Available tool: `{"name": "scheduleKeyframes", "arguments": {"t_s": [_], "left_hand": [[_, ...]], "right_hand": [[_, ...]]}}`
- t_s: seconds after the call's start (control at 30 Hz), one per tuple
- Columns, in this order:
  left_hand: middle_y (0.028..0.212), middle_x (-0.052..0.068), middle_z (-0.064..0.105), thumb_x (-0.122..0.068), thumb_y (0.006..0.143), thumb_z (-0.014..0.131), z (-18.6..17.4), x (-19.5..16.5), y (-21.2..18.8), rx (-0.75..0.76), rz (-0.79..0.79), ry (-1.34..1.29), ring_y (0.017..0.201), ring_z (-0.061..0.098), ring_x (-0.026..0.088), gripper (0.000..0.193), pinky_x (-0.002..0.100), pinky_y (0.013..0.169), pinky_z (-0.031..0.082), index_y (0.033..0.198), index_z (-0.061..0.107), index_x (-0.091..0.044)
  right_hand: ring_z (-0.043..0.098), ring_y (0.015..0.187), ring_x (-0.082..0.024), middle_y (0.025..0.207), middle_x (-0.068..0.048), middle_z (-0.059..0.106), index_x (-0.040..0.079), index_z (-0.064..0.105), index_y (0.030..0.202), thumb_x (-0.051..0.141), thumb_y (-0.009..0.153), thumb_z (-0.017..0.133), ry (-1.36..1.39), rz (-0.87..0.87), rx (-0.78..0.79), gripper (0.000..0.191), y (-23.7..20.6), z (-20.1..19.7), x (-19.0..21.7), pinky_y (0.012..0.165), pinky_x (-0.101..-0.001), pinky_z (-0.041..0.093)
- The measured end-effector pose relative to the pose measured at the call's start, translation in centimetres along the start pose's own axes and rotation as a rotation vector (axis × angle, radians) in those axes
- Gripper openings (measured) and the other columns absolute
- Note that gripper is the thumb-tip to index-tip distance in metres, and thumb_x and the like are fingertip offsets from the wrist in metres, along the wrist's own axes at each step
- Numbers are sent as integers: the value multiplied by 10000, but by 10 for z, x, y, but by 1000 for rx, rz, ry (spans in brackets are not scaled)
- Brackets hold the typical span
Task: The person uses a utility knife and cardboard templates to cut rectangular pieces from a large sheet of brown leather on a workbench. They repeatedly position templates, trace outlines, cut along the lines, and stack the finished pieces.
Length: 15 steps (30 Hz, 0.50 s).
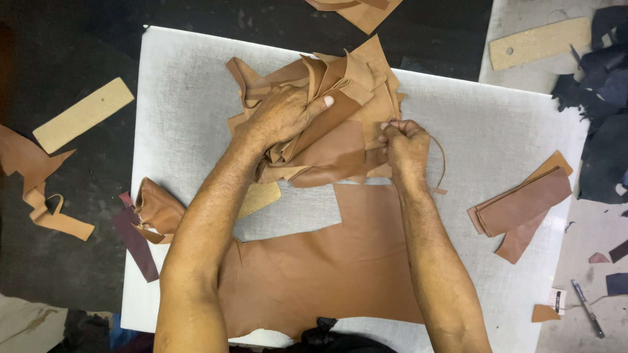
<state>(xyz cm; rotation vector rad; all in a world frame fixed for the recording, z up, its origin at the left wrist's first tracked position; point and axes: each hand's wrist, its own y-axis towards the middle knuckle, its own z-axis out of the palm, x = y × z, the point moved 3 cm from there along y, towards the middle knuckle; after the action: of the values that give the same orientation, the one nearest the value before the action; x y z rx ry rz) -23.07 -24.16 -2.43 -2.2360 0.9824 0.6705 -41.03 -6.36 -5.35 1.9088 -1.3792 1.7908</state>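
Left hand (282, 116): laid palm-down on the scrap pile, fingers spread and curled over the top pieces, thumb out toward 3 o'clock. The pile is pressed flat and kept from sliding, by the look of it; nothing is lifted.
Right hand (405, 145): closed in a tight pinch on a thin strip at the pile's 3 o'clock edge. The fingers are bunched, so the exact contact cannot be seen.
Scrap pile (333, 111): at 12 o'clock on the board, under the left hand. Tan leather offcuts, folded and overlapping, with angular cut edges and a matte, soft surface.
Strip (441, 157): a narrow tan sliver, curved in a loose loop from the right hand down toward 5 o'clock. It hangs slack, so it is judged limp and light.
Hide (327, 261): a large flat tan sheet at 6 o'clock, between the forearms, with a square notch cut from its upper left and an uneven lower edge.
Board (497, 131): a white, finely textured cutting slab under all the work; a firm flat base is given by it.
Cut pieces (523, 206): long tan panels stacked at 4 o'clock, well apart from the pile, seemingly sorted aside.
Templates (83, 114): pale stiff card patterns at 9 and 1 o'clock, off the board.
Knife (587, 308): a slim tool at 5 o'clock, untouched.
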Motion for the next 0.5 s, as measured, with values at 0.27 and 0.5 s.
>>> {"name": "scheduleKeyframes", "arguments": {"t_s": [0.27, 0.5], "left_hand": [[707, 154, 705, -424, 1008, 568, 4, -21, -13, -151, 176, 132, 668, 737, 274, 442, 444, 718, 600, 1032, 704, -4], [678, 161, 701, -365, 1030, 568, 4, -17, -11, -188, 216, 108, 647, 737, 286, 378, 447, 675, 604, 1040, 695, -9]], "right_hand": [[656, 702, -138, 850, -90, 706, 1, 644, 1059, 105, 927, 692, -288, -200, 74, 174, 29, -7, 28, 621, -300, 554], [752, 844, -243, 951, -138, 775, 25, 737, 1065, 155, 868, 805, -662, -373, -84, 245, 6, -11, 29, 775, -388, 585]]}}
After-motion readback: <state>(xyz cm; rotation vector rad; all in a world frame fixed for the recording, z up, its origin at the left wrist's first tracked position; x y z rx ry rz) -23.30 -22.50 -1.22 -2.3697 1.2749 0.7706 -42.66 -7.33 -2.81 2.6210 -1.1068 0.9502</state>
